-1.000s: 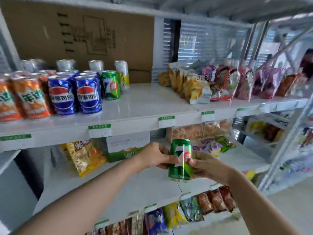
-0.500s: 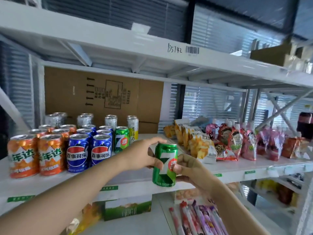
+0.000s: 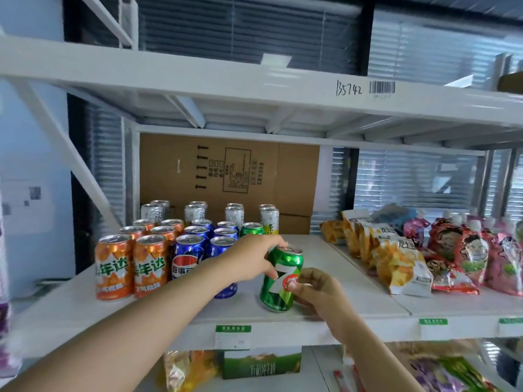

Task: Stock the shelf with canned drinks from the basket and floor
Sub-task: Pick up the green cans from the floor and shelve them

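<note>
A green 7-Up can (image 3: 280, 278) stands slightly tilted on the white shelf (image 3: 325, 309), near its front edge. My left hand (image 3: 254, 257) grips the can's upper part from the left, fingers over the rim. My right hand (image 3: 314, 290) holds its lower right side, thumb on the label. Left of it stand rows of blue Pepsi cans (image 3: 188, 256) and orange cans (image 3: 114, 271). Another green can (image 3: 252, 229) and silver cans (image 3: 235, 215) stand further back.
Snack bags (image 3: 396, 258) and red pouches (image 3: 467, 256) fill the shelf's right half. A cardboard box (image 3: 229, 171) stands behind the cans. The upper shelf beam (image 3: 254, 89) runs overhead. Below are a green carton (image 3: 261, 363) and more snack packs.
Both hands have lifted the green can from below the shelf edge up onto the shelf surface, right of the Pepsi cans. The camera view has tilted upward.
</note>
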Demonstrator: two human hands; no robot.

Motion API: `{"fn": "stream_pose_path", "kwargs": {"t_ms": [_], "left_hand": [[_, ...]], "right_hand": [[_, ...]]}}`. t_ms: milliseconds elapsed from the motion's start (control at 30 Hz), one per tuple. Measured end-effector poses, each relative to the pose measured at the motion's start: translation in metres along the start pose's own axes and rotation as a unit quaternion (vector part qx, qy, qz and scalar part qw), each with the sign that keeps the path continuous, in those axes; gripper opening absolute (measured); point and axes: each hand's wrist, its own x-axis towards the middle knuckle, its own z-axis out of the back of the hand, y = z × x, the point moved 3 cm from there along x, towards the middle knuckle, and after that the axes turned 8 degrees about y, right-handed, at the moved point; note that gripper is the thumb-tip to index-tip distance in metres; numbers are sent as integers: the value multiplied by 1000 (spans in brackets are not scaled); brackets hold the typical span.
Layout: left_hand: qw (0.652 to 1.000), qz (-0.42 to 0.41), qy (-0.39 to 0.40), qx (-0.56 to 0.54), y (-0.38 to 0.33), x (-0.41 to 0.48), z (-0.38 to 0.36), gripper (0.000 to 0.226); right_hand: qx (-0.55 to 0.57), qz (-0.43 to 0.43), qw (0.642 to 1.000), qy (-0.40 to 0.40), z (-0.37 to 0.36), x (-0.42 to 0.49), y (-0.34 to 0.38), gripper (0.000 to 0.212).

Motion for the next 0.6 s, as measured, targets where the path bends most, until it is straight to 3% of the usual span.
{"fn": "stream_pose_path", "kwargs": {"t_ms": [167, 267, 433, 600], "left_hand": [[981, -9, 44, 189, -15, 9, 17, 50], [966, -7, 70, 247, -19, 17, 23, 40], [961, -35, 53, 269, -25, 25, 24, 32], [969, -30, 65, 237, -10, 41, 29, 30]], "right_hand": [[-62, 17, 998, 12, 0, 8, 1, 22], [-123, 22, 992, 15, -1, 10, 2, 31], [-275, 17, 960, -37, -5, 20, -6, 58], [-328, 7, 943, -53, -2, 35, -9, 64]]}}
